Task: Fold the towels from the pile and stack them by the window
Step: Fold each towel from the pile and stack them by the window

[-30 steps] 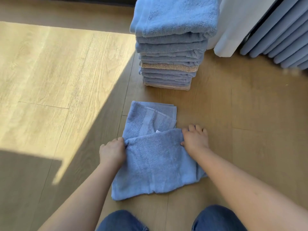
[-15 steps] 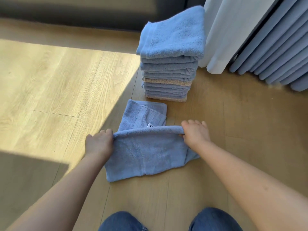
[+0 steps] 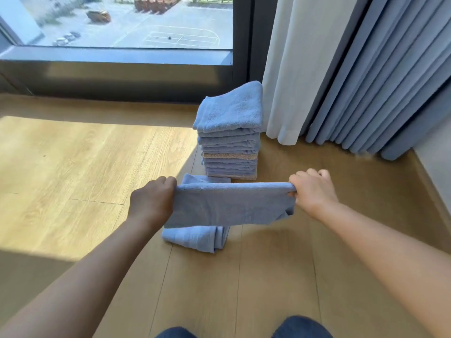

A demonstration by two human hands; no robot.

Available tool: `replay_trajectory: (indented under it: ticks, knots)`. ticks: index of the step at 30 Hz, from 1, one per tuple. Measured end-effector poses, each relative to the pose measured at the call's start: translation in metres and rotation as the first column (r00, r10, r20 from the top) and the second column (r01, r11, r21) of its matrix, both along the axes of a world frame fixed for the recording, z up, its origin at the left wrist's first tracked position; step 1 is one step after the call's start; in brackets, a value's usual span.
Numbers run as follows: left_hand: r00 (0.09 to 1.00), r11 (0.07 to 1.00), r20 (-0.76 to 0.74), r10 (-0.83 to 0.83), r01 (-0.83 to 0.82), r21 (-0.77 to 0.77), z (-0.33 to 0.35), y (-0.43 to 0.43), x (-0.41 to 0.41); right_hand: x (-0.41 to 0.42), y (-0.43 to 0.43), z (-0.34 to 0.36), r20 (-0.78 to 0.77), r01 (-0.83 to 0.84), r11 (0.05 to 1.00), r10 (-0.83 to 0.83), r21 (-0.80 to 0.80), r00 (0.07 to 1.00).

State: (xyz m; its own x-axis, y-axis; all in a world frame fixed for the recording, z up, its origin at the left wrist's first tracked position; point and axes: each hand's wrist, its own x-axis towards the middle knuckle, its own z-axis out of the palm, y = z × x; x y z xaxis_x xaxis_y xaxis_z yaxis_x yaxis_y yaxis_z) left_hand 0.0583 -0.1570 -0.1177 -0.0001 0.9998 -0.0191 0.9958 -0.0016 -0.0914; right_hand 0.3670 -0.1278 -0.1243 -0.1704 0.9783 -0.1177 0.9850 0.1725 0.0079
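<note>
Just above the wooden floor, the blue towel hangs from its doubled top edge; its lower part seems to trail in folds on the boards, though we cannot see that clearly. Our left hand and right hand each clench one end of that edge. We judge the fold half done. Next: lay it square, then lift it onto the stack of folded towels by the window, beside the white curtain.
</note>
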Motion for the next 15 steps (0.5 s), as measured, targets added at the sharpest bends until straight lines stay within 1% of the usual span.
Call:
replay_trajectory:
  ticks: [3, 5, 7, 9, 10, 12, 14, 15]
  knots:
    - [0.995, 0.991, -0.023, -0.095, 0.097, 0.096, 0.013, 0.013, 0.022, 0.028, 0.005, 0.008, -0.003, 0.041, 0.995, -0.041, 0.088, 0.999]
    - [0.993, 0.983, 0.017, -0.116, 0.113, 0.144, 0.012, 0.023, 0.037, 0.045, 0.012, 0.008, -0.021, 0.087, 0.985, -0.085, 0.151, 0.996]
    - [0.990, 0.980, 0.038, -0.136, 0.129, 0.150, 0.001, 0.033, 0.053, 0.061, 0.015, 0.001, -0.065, 0.129, 0.959, -0.116, 0.252, 0.991]
    - [0.979, 0.966, 0.071, -0.192, 0.175, 0.188, -0.021, 0.036, 0.069, 0.078, 0.012, -0.015, -0.126, 0.179, 0.928, -0.145, 0.326, 0.981]
    - [0.970, 0.958, 0.066, -0.236, 0.221, 0.181, -0.033, 0.035, 0.076, 0.086, 0.008, -0.026, -0.144, 0.197, 0.922, -0.156, 0.334, 0.977]
    - [0.950, 0.947, 0.031, -0.311, 0.307, 0.098, -0.060, 0.028, 0.093, 0.101, -0.004, -0.055, -0.142, 0.206, 0.928, -0.169, 0.311, 0.975]
    - [0.935, 0.936, 0.027, -0.353, 0.353, 0.007, -0.095, 0.015, 0.106, 0.112, -0.021, -0.085, -0.089, 0.175, 0.958, -0.158, 0.228, 0.983]
    - [0.929, 0.927, 0.036, -0.367, 0.369, -0.062, -0.112, 0.005, 0.110, 0.116, -0.030, -0.099, -0.059, 0.169, 0.975, -0.162, 0.145, 0.985]
